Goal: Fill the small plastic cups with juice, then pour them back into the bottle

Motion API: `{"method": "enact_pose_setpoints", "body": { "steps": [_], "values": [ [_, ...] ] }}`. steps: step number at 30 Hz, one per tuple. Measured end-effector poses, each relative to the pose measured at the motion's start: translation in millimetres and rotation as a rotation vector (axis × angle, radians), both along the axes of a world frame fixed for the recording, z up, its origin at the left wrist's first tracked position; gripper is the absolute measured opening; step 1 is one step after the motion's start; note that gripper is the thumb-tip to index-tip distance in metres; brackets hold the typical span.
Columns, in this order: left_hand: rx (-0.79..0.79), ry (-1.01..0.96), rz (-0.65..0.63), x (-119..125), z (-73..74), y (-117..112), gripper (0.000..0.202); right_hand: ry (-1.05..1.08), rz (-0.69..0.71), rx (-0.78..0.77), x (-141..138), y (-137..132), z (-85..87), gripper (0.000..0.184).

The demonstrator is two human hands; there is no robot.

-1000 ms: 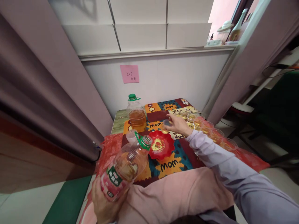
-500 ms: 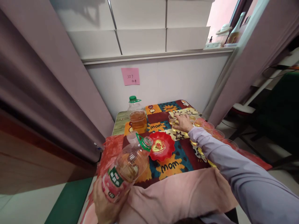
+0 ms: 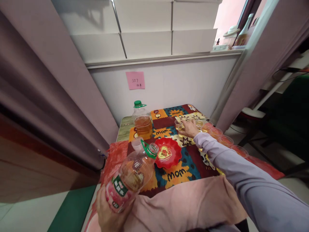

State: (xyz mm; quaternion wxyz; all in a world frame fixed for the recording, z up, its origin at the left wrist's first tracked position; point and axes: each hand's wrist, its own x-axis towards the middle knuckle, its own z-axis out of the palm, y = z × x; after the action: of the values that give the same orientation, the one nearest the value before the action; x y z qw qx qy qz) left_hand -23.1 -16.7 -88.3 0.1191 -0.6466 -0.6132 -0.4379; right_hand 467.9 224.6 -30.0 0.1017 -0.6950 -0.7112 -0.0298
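My left hand point(image 3: 107, 214) grips the base of a large clear plastic bottle point(image 3: 134, 174) with a pink-green label and an open green-ringed neck, tilted toward the table. It holds a little amber liquid. My right hand point(image 3: 189, 128), arm in a lilac sleeve, reaches across the patterned tablecloth point(image 3: 178, 174) and closes on a small clear cup point(image 3: 179, 125) with yellow liquid at the far side. A red flower-shaped dish point(image 3: 167, 153) lies between both hands.
A second bottle point(image 3: 142, 120) with a green cap, half full of amber liquid, stands at the table's back left. Several small filled cups point(image 3: 218, 135) line the right edge. A loose clear cap point(image 3: 137, 143) sits near the tilted bottle. Curtains hang left and right; a pink note is on the wall.
My right hand moved from the middle of the table to the far cups and settled on one. The bottle in my left hand barely shifted.
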Motion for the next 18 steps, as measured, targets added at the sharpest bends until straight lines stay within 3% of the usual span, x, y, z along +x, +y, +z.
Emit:
{"method": "enact_pose_setpoints", "body": {
  "steps": [13, 18],
  "values": [
    [0.016, 0.004, -0.019, 2.6, 3.6, -0.8, 0.115, 0.027, -0.045, 0.027, -3.3, -2.1, -3.6, 0.065],
    [0.018, 0.015, 0.005, 0.8, -5.3, -3.1, 0.116, 0.108, 0.007, 0.097, -8.5, -10.9, 9.6, 0.061]
  ]
}}
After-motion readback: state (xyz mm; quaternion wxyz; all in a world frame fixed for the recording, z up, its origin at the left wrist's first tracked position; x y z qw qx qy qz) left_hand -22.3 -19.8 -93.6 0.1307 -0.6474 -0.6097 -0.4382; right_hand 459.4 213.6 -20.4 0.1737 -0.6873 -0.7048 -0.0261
